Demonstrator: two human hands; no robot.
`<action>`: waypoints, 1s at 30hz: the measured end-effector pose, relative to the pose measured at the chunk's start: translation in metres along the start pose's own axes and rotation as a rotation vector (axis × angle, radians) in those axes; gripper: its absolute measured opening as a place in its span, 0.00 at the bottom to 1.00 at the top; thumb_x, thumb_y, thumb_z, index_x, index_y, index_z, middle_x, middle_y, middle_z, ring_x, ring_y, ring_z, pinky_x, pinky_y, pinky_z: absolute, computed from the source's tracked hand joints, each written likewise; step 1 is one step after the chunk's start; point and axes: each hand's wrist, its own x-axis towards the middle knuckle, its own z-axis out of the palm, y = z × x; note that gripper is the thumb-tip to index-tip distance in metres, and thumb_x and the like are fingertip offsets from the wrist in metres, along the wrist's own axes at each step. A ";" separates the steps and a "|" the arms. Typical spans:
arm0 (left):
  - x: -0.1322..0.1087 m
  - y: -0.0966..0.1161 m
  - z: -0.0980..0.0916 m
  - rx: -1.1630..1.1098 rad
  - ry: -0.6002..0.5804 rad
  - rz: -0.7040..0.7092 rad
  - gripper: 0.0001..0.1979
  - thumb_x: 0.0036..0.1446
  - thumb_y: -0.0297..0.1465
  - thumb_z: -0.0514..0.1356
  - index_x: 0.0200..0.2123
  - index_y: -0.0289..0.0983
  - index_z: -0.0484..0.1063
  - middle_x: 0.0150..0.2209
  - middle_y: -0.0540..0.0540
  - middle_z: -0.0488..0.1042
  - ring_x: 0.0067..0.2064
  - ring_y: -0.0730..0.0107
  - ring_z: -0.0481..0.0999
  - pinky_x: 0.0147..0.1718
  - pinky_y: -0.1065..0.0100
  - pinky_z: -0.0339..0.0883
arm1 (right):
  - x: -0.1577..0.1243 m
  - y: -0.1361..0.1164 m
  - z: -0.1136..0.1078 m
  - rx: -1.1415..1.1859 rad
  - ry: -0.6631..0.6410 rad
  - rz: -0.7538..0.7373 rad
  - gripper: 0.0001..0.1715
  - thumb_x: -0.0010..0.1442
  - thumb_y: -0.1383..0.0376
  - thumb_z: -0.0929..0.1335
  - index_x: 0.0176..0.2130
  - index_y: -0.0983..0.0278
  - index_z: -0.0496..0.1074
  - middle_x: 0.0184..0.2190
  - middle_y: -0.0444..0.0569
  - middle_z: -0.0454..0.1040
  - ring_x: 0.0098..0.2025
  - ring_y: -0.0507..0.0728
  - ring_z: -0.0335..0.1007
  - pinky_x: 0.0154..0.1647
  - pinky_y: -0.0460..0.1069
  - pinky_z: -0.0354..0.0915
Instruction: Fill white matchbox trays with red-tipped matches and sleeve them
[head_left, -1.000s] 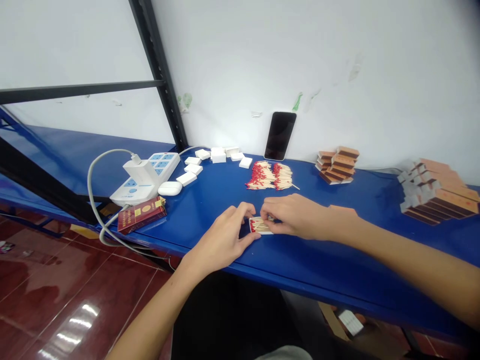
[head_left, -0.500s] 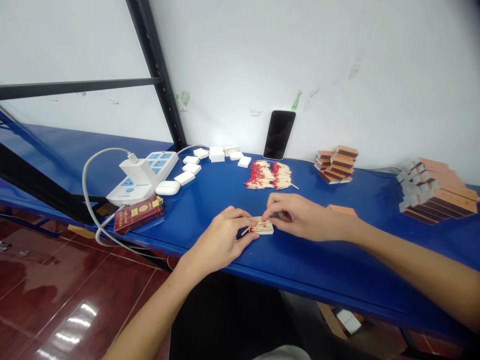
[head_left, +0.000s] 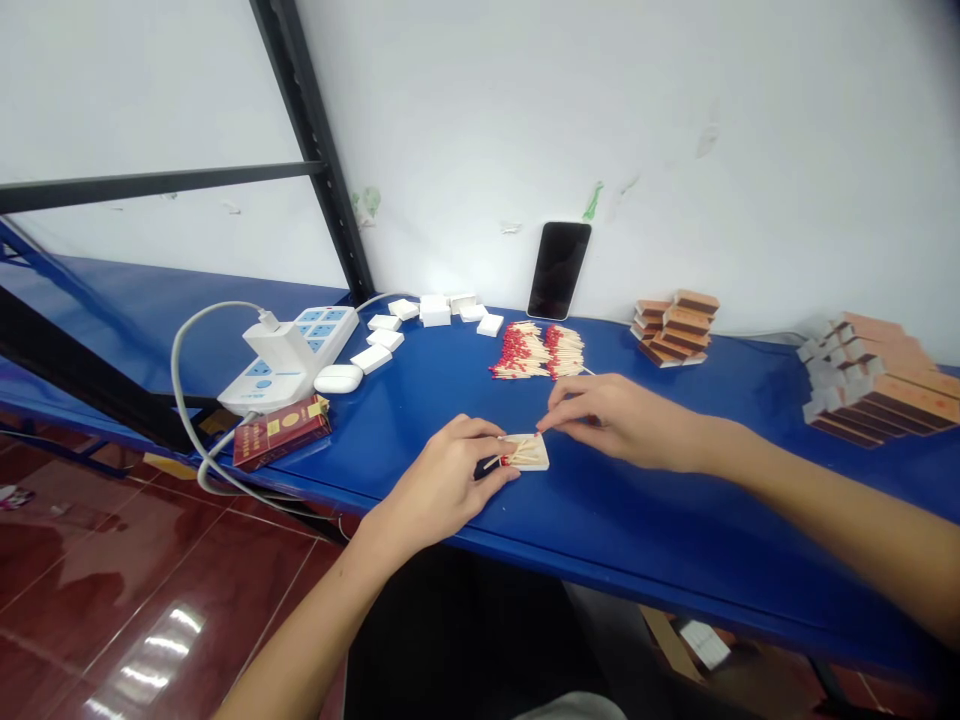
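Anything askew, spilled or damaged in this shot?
Yes, mildly. In the white tray at the left hand's fingertips, some matches lie crossed instead of side by side, and one pokes out at the left end. The wall behind also has scuffed patches and a green mark.

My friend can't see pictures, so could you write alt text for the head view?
A person's left hand holds one end of a white matchbox tray of matches on a blue shelf, the right hand at the other. Behind lie two piles of red-tipped matches; a smartphone leans on the wall, and matchboxes are stacked at right.
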 end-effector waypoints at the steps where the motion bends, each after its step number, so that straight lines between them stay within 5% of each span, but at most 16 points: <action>1: 0.000 0.001 -0.001 0.000 -0.006 -0.004 0.11 0.65 0.34 0.60 0.49 0.40 0.77 0.50 0.46 0.75 0.49 0.63 0.72 0.53 0.61 0.65 | 0.000 -0.002 -0.001 -0.004 0.028 0.008 0.15 0.65 0.70 0.65 0.44 0.61 0.80 0.38 0.49 0.76 0.34 0.54 0.72 0.35 0.49 0.64; 5: -0.001 0.005 -0.011 0.011 -0.084 -0.043 0.12 0.65 0.35 0.60 0.49 0.41 0.76 0.47 0.44 0.69 0.48 0.62 0.71 0.49 0.61 0.67 | 0.001 -0.015 0.006 0.108 0.130 -0.002 0.11 0.65 0.68 0.67 0.40 0.61 0.81 0.33 0.48 0.77 0.32 0.53 0.72 0.34 0.47 0.65; 9: 0.003 0.007 -0.030 0.001 -0.280 -0.033 0.14 0.66 0.32 0.58 0.54 0.43 0.72 0.44 0.46 0.67 0.45 0.64 0.71 0.45 0.64 0.66 | 0.004 -0.022 0.023 0.195 0.125 0.010 0.12 0.66 0.67 0.66 0.38 0.61 0.80 0.34 0.47 0.78 0.33 0.52 0.72 0.35 0.47 0.66; 14: 0.026 0.006 -0.047 -0.023 -0.447 0.058 0.14 0.68 0.25 0.51 0.44 0.41 0.76 0.36 0.48 0.73 0.40 0.66 0.74 0.42 0.67 0.64 | 0.002 -0.021 0.029 0.218 0.073 0.017 0.14 0.68 0.67 0.64 0.42 0.60 0.79 0.40 0.49 0.74 0.37 0.53 0.71 0.39 0.49 0.66; 23: 0.054 0.001 -0.044 -0.107 -0.397 -0.007 0.07 0.64 0.26 0.57 0.40 0.39 0.76 0.30 0.52 0.78 0.30 0.72 0.75 0.30 0.71 0.64 | 0.001 -0.021 0.032 0.329 0.132 0.102 0.10 0.65 0.68 0.67 0.38 0.60 0.80 0.40 0.47 0.73 0.38 0.51 0.71 0.41 0.47 0.65; 30: 0.051 0.008 -0.033 -0.046 -0.251 0.014 0.08 0.64 0.26 0.57 0.40 0.40 0.77 0.35 0.50 0.79 0.35 0.70 0.77 0.33 0.70 0.66 | 0.003 -0.017 0.032 0.327 0.177 0.178 0.06 0.61 0.65 0.71 0.38 0.60 0.80 0.38 0.47 0.75 0.34 0.51 0.71 0.35 0.47 0.66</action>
